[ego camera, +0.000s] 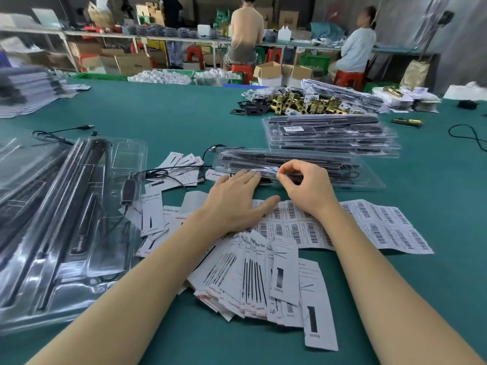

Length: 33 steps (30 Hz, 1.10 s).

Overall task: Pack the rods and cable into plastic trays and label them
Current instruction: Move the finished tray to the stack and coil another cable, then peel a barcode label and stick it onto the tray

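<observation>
Head view is showing a green table (184, 114) crowded with packing goods. Nearest the person, a clear tray (297, 168) holding black rods is lying crosswise, and both hands are working at its near edge. The left hand (237, 201) is lying flat with fingers straight, its fingertips pressing on the tray. The right hand (305, 185) is curling, thumb and forefinger pinching something small at the tray's front, too tiny to identify, possibly a label. A barcode sheet (382, 227) is lying under both wrists, partly covered by them. Paper cards (253, 275) are fanning out between the forearms, and more cards (181, 164) are sitting just left of the tray. A black cable (168, 171) is trailing across those cards toward the big stack of trays (60, 219) at the left, which is running off the picture's edge. Behind the near tray, a pile of packed trays (332, 138) is standing, one carrying a barcode sticker. Farther back, brass parts (303, 104) are heaped together. Two seated people (247, 30) are facing a far bench, blurred.
</observation>
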Tool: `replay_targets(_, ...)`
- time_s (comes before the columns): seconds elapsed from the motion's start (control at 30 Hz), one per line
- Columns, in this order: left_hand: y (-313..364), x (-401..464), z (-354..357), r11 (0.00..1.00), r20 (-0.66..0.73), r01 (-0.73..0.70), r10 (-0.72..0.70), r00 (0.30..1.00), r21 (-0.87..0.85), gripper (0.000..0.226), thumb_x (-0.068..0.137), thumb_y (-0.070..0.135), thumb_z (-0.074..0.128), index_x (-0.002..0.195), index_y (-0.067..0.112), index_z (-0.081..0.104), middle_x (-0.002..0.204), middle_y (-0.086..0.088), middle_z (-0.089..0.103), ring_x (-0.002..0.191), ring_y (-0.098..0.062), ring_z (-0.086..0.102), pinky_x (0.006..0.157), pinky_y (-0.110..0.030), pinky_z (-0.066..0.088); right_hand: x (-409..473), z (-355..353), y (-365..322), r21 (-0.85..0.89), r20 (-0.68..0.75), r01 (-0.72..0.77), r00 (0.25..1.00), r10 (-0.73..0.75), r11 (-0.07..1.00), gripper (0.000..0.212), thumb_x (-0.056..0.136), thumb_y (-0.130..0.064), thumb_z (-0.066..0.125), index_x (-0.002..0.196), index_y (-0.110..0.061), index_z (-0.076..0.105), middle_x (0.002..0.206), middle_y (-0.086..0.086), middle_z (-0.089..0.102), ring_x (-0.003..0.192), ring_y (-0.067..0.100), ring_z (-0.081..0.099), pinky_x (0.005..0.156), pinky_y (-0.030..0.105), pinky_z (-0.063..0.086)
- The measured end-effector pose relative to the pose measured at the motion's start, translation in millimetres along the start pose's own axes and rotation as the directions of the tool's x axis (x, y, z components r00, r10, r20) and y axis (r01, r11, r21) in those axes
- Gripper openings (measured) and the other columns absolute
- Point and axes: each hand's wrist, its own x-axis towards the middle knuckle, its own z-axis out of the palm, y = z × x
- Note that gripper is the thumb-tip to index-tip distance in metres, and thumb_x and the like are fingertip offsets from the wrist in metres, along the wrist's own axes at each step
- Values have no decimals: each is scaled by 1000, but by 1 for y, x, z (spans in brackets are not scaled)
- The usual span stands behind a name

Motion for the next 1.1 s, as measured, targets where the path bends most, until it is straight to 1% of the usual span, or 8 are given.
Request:
replay_targets(0.3, 2, -3, -1, 999, -74, -19, 17, 997, -25, 72, 97, 67, 30, 150, 19, 41, 155, 4, 43, 143, -13, 35, 117, -42, 26, 21, 1, -40, 17, 82, 27, 996, -28, 999, 6, 93, -24, 65, 97, -27, 68, 92, -20, 65, 93, 4, 61, 78, 13, 46)
replay_targets(0.5, 6, -9, -8, 994, -50, 36, -41, 998, -102, 49, 90, 54, 33, 103, 15, 59, 104, -3, 68, 115, -24, 56, 108, -38, 32, 63, 53, -106, -152, 327, 151, 940, -94, 977, 30, 96, -16, 54, 120, -24, 70, 119, -5, 71, 110, 16, 65, 94, 40, 56)
replay_targets(0.57, 4, -10, -11, 996, -15, 24, -26, 1000, -87, 50, 91, 47, 39, 125, 16, 57, 129, -4, 63, 128, -25, 50, 110, -35, 30, 75, 73, -121, -282, 464, 166, 886, -18, 945, 46, 94, -13, 50, 135, -29, 61, 134, -1, 63, 121, 22, 59, 94, 39, 53)
replay_targets(0.67, 1, -13, -16, 1000, 57, 7, -7, 998, -6, 72, 94, 49, 49, 154, 17, 27, 158, -7, 33, 146, -27, 28, 116, -39, 23, 85, 97, -131, -424, 616, 230, 783, 93, 876, 64, 92, -9, 47, 149, -39, 43, 150, 6, 49, 135, 30, 45, 107, 45, 40)
replay_targets(0.77, 0, -16, -16, 996, 111, 92, -90, 990, -15, 86, 93, 47, 58, 159, 13, 14, 165, -9, 15, 152, -25, 14, 122, -38, 12, 92, 109, -137, -502, 678, 305, 719, 151, 809, 72, 95, -7, 44, 155, -45, 29, 160, 7, 37, 151, 31, 23, 123, 61, 6)
replay_targets(0.87, -1, -13, -17, 998, 127, 55, -56, 990, 7, 92, 95, 53, 54, 160, 17, 0, 167, -6, -1, 154, -22, 1, 122, -35, 1, 93, 115, -140, -537, 696, 364, 701, 155, 761, 72, 97, -6, 40, 156, -46, 27, 164, 8, 27, 155, 31, 7, 119, 68, 1)
replay_targets(1.0, -1, -21, -17, 992, 115, 73, -61, 991, -102, 85, 96, 37, 62, 158, 6, 12, 165, -14, 13, 153, -26, 14, 121, -33, 7, 90, 121, -141, -525, 681, 365, 722, 121, 769, 68, 96, -7, 44, 153, -42, 36, 158, 7, 39, 151, 31, 21, 120, 66, 7)
replay_targets(1.1, 1, -24, -19, 985, 63, 76, -67, 996, -154, 69, 94, 22, 64, 151, 1, 31, 157, -17, 33, 145, -31, 30, 116, -30, 16, 90, 119, -137, -441, 577, 254, 815, 55, 861, 50, 94, -10, 51, 135, -38, 60, 144, 3, 56, 138, 28, 43, 120, 57, 20)
